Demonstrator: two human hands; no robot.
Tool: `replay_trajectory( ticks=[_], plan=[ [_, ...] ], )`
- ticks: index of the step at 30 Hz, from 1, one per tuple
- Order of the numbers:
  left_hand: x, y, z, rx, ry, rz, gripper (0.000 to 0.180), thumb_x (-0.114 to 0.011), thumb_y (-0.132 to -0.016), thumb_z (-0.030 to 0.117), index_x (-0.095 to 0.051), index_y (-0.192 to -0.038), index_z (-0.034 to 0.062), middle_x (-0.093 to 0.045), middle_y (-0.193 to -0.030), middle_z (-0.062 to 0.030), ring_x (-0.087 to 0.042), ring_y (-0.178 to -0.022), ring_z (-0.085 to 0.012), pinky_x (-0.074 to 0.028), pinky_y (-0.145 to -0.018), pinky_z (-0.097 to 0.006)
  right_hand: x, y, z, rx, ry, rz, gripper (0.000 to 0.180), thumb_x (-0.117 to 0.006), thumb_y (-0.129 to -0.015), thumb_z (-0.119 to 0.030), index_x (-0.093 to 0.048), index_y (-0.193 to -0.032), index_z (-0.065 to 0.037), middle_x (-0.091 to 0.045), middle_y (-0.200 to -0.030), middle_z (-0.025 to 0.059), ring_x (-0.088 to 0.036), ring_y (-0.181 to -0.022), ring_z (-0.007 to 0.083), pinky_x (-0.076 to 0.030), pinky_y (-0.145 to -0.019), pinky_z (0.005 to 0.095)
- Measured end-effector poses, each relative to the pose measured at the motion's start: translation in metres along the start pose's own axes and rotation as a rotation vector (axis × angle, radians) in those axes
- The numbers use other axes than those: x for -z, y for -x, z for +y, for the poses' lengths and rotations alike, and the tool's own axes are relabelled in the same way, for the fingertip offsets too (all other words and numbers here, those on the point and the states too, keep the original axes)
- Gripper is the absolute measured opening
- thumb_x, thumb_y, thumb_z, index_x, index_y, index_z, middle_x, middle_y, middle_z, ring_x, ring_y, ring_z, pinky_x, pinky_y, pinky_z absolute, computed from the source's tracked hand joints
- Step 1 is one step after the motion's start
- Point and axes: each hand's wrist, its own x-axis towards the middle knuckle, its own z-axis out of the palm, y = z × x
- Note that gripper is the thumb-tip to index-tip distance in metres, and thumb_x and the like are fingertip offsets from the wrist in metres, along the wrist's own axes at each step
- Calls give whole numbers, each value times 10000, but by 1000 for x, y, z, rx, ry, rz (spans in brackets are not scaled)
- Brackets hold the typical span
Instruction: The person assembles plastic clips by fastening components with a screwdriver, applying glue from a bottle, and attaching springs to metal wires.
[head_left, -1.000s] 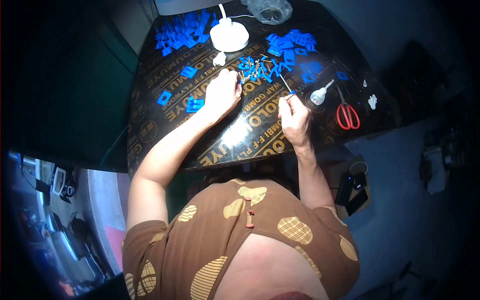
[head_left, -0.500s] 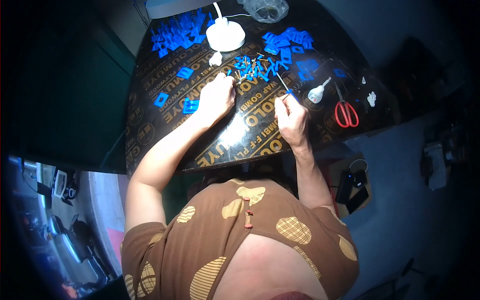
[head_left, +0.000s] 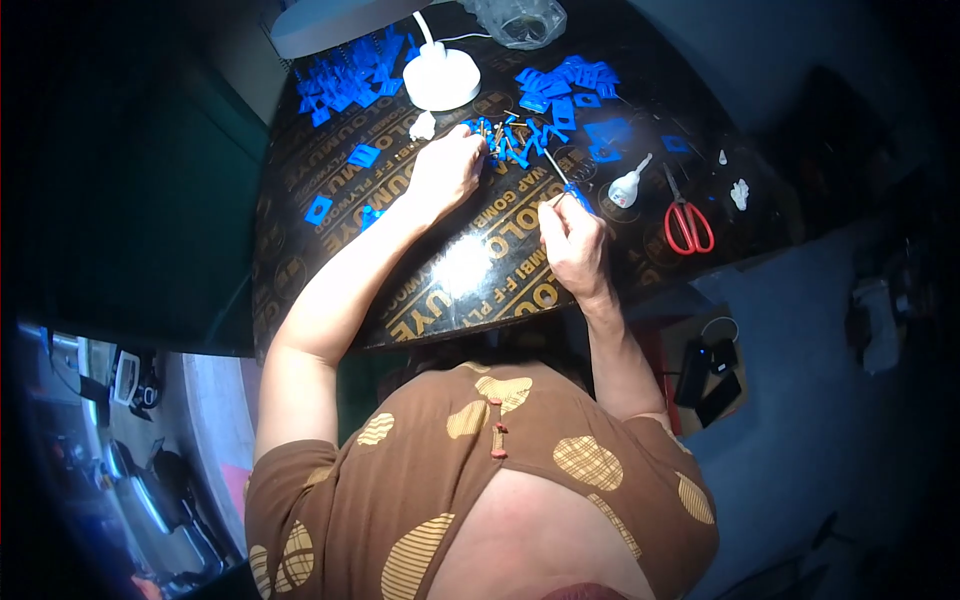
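My left hand [head_left: 448, 172] is at the left edge of a heap of small blue plastic parts and brass-coloured screws [head_left: 513, 140]. Its fingers are curled together, and the fingertips meet the heap, so whatever they grip is hidden. Closed around the blue handle of a screwdriver [head_left: 576, 196], my right hand [head_left: 577, 245] is to the right and nearer the table edge. The screwdriver's thin shaft points up and left, toward the heap. Under my left forearm a blue part [head_left: 371, 216] is partly covered. Two flat blue pieces, a nearer one [head_left: 318, 210] and a farther one [head_left: 363, 156], lie to the left.
A white lamp base [head_left: 442, 80] stands at the back, between blue pieces [head_left: 350, 75] and a stack of blue plates [head_left: 570, 82]. On the right lie a white squeeze bottle [head_left: 627, 187] and red-handled scissors [head_left: 689, 225]. A clear plastic bag [head_left: 525, 22] is at the far edge.
My left hand has moved up and right, its fingertips now at the heap. My right hand has barely moved and keeps the screwdriver. The view has shifted slightly.
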Motion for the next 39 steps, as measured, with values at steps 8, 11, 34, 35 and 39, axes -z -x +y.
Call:
replay_trajectory(
  ticks=[8, 11, 34, 35, 39],
  plan=[
    [-1, -11, -2, -47, -75, -115, 69, -556, -820, 95, -613, -818, 55, -574, -895, -195, -628, -756, -359, -513, -647, -447, 2, 0, -3, 47, -3, -10, 141, -565, -888, -48, -539, -763, 13, -574, -638, 170, -591, -555, 312, -433, -491, 348],
    [0, -13, -1, -55, -84, -133, 77, -556, -822, 102, -616, -805, 55, -573, -897, -201, -627, -756, -359, -516, -650, -446, 3, 1, -4, 27, -8, -24, 137, -566, -888, -51, -542, -769, 13, -581, -647, 176, -598, -564, 318, -440, -495, 352],
    [-2, -19, 1, -32, -199, -198, 147, -598, -777, 146, -601, -849, 19, -562, -846, -200, -626, -745, -344, -514, -638, -439, 20, -6, -26, -135, 255, -307, 270, -555, -885, -181, -539, -709, 23, -573, -668, 237, -599, -632, 393, -455, -557, 431],
    [-1, -16, 1, -3, -191, -156, 151, -609, -770, 154, -595, -838, 20, -563, -844, -199, -624, -747, -345, -513, -642, -438, 23, -5, -28, -144, 339, -352, 295, -544, -884, -209, -548, -703, 23, -578, -685, 250, -595, -655, 416, -459, -578, 456],
    [16, 4, 18, 88, -36, -118, 149, -609, -778, 168, -579, -803, 24, -566, -832, -192, -620, -746, -341, -507, -665, -437, 37, -2, -39, -153, 431, -458, 297, -517, -869, -227, -579, -724, 24, -594, -722, 259, -606, -705, 426, -475, -621, 478]
  ],
)
